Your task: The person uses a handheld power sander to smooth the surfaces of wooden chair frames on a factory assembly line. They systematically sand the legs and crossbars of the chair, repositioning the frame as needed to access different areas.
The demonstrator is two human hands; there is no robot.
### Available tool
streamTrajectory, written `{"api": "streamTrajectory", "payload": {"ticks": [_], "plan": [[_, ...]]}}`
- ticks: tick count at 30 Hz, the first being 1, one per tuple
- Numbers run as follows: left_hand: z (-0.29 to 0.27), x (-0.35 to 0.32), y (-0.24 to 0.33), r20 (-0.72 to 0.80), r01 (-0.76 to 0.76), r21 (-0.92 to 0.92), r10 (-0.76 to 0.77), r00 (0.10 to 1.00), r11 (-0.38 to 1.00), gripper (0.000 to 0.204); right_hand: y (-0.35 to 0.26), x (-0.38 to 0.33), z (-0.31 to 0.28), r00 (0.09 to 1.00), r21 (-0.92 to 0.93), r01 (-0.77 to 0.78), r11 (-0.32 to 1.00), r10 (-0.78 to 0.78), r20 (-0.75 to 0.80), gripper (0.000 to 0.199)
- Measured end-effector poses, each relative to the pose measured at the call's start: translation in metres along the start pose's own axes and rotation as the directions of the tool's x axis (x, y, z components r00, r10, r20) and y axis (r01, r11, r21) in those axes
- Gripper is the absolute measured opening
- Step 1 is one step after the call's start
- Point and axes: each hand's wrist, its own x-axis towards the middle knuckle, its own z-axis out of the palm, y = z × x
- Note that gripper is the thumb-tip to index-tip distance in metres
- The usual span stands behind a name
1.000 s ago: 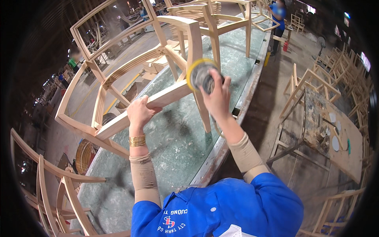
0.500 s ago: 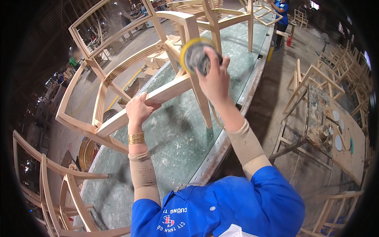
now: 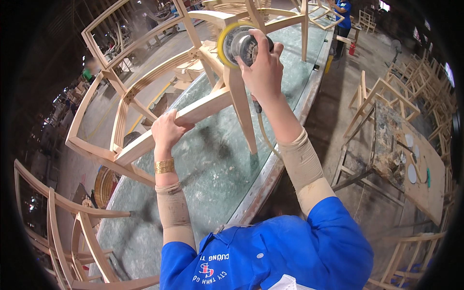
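A pale wooden chair frame (image 3: 205, 106) lies tipped over on a green-topped workbench (image 3: 193, 193). My left hand (image 3: 167, 130) is wrapped over one of its rails. Gripped in my right hand (image 3: 265, 70) is a round orbital sander (image 3: 240, 44) with a yellow-edged pad and a dark body. Its pad is turned toward the upper part of the chair's leg; whether it touches cannot be made out. A hose (image 3: 265, 133) runs down from the sander beside my right forearm.
Another wooden frame (image 3: 84, 212) stands at the lower left. More chair frames rest farther along the bench. To the right is a work table (image 3: 420, 169) with discs on it, beside stacked chairs (image 3: 420, 82). A co-worker in blue (image 3: 343, 19) stands at the far end.
The sander in my right hand has moved up along the chair leg, away from the rail. My left hand keeps its hold on the rail, while the view shifts slightly.
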Motion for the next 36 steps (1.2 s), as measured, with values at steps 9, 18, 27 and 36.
{"api": "streamTrajectory", "payload": {"ticks": [9,18,27,36], "plan": [[-0.001,-0.002,0.000,-0.010,0.003,-0.015,-0.003,1.000,1.000,0.053,0.027,-0.110,0.006,0.986,0.041,-0.045,0.998,0.038,0.161,0.067],[0.005,0.000,-0.003,-0.034,-0.017,-0.008,0.017,0.999,1.000,0.053,0.005,-0.011,0.005,1.000,0.056,-0.002,0.998,0.001,0.007,0.066],[-0.004,0.002,0.004,0.047,0.028,-0.015,-0.027,0.999,0.999,0.049,0.054,-0.169,-0.006,0.888,0.001,-0.151,0.988,0.136,0.439,0.073],[0.005,-0.007,-0.007,-0.097,-0.087,-0.049,0.082,0.992,0.995,0.049,0.146,-0.290,-0.037,0.266,-0.467,-0.514,0.719,0.652,0.710,0.099]]}}
